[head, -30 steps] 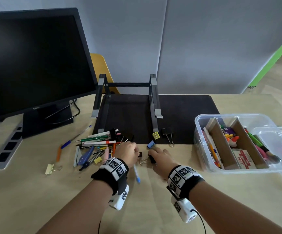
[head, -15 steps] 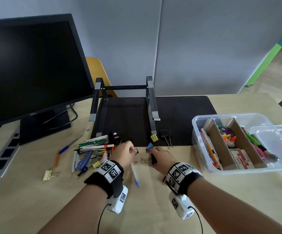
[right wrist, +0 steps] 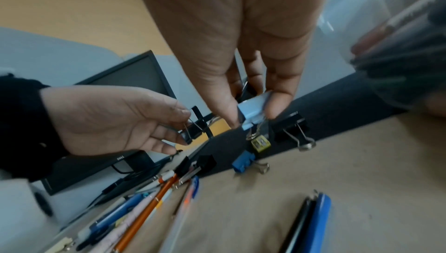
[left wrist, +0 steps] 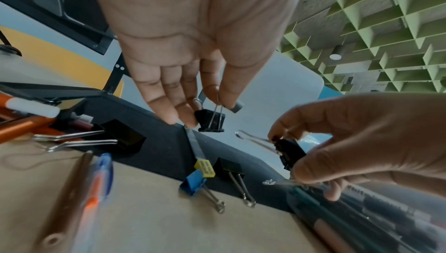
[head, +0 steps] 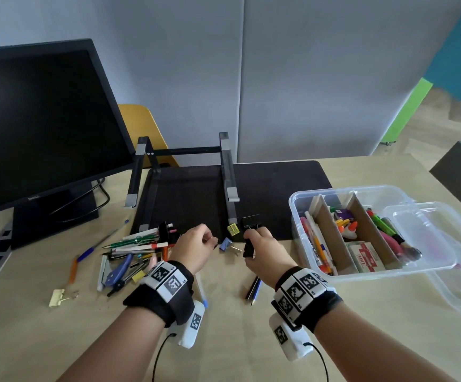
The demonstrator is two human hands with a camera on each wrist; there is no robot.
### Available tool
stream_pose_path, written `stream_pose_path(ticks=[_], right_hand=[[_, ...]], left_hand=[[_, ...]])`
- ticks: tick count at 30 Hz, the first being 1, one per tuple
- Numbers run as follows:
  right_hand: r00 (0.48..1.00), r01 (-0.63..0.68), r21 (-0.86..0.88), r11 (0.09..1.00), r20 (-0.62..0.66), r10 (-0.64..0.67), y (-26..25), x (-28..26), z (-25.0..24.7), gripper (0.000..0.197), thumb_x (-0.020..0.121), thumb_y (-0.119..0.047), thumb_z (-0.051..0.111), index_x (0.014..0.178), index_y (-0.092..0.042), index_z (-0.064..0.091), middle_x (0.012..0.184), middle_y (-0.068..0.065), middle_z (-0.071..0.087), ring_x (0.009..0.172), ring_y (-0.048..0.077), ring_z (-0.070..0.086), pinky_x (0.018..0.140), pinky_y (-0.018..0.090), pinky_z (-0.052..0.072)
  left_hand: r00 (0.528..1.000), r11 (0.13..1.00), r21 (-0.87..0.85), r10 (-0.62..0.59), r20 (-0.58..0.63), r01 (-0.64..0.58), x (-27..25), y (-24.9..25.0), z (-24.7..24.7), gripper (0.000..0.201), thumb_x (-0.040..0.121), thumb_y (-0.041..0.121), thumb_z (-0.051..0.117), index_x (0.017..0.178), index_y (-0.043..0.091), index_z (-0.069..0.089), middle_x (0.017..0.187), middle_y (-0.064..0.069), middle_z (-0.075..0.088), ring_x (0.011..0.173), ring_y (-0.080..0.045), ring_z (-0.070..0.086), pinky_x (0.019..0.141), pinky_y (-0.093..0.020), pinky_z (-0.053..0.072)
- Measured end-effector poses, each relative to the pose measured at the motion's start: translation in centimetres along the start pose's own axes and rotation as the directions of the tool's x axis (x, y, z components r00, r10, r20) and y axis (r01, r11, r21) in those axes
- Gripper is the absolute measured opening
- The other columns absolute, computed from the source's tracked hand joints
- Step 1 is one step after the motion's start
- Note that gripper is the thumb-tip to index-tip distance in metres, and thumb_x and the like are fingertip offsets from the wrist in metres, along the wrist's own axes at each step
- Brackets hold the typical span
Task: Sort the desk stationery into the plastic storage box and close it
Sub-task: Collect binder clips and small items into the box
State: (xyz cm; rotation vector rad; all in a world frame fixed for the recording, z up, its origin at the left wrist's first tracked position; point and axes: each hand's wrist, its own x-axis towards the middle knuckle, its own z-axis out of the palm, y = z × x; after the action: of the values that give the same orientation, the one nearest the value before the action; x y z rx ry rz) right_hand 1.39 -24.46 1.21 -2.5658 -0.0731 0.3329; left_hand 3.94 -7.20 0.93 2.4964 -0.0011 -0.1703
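Evidently gathering clips, the left hand (left wrist: pixel 193 51) pinches a small black binder clip (left wrist: pixel 209 120) by its wire; the right hand (head: pixel 265 250) grips another clip (head: pixel 248 248), bound for the open storage box (head: pixel 301 199) nearby on the counter (head: pixel 251 348).

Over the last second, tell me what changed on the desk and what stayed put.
Both hands have lifted off the desk. The left hand now pinches a small black binder clip by its wire handle, and the right hand holds another black clip, both raised clear. The blue clip, yellow sharpener, pen pile and open storage box stayed where they were.
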Motion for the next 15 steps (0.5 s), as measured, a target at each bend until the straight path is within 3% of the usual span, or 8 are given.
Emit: stream_pose_path(ticks=[6,9,11,15], right_hand=[[0.979,0.135,0.017,0.991,-0.154,-0.131,0.0,-2.2,-4.2,0.041,0.084,-0.009,0.057,0.124,-0.016,0.048,0.118,0.003,0.043,0.093,0.024,0.057,0.078,0.028,0.049],[0.961,0.169,0.024,0.985,-0.228,-0.159,0.9,-2.9,-6.3,0.044,0.085,-0.013,0.06,0.127,-0.019,0.047,0.12,0.0,0.043,0.097,0.018,0.054,0.078,0.016,0.039],[0.954,0.159,0.045,0.986,-0.264,-0.142,1.8,-3.2,-7.6,0.047,0.084,-0.015,0.063,0.128,-0.02,0.047,0.121,0.0,0.044,0.099,0.016,0.053,0.081,0.014,0.036],[0.94,0.107,0.167,0.98,-0.337,-0.046,4.4,-3.8,-9.9,0.045,0.08,-0.015,0.069,0.122,-0.019,0.052,0.113,-0.001,0.048,0.093,0.013,0.053,0.081,0.017,0.042]], left_hand=[[0.998,0.997,-0.066,0.03,-0.062,-0.035,-0.3,2.8,-0.2,0.016,0.093,0.026,0.056,0.081,0.016,0.053,0.079,0.001,0.055,0.075,-0.017,0.052,0.065,-0.027,0.037],[0.995,0.992,-0.093,0.076,-0.069,-0.082,-0.6,4.6,-0.4,0.016,0.093,0.024,0.056,0.081,0.015,0.054,0.072,0.004,0.052,0.07,-0.015,0.049,0.063,-0.027,0.036],[0.994,0.989,-0.105,0.101,-0.05,-0.106,-0.6,5.8,-0.4,0.013,0.093,0.024,0.056,0.082,0.016,0.055,0.074,0.005,0.055,0.073,-0.015,0.051,0.065,-0.027,0.038],[0.992,0.973,-0.189,0.127,-0.027,-0.13,-0.8,8.4,0.0,0.006,0.091,0.026,0.059,0.09,0.022,0.055,0.084,0.009,0.058,0.08,-0.01,0.055,0.071,-0.022,0.041]])
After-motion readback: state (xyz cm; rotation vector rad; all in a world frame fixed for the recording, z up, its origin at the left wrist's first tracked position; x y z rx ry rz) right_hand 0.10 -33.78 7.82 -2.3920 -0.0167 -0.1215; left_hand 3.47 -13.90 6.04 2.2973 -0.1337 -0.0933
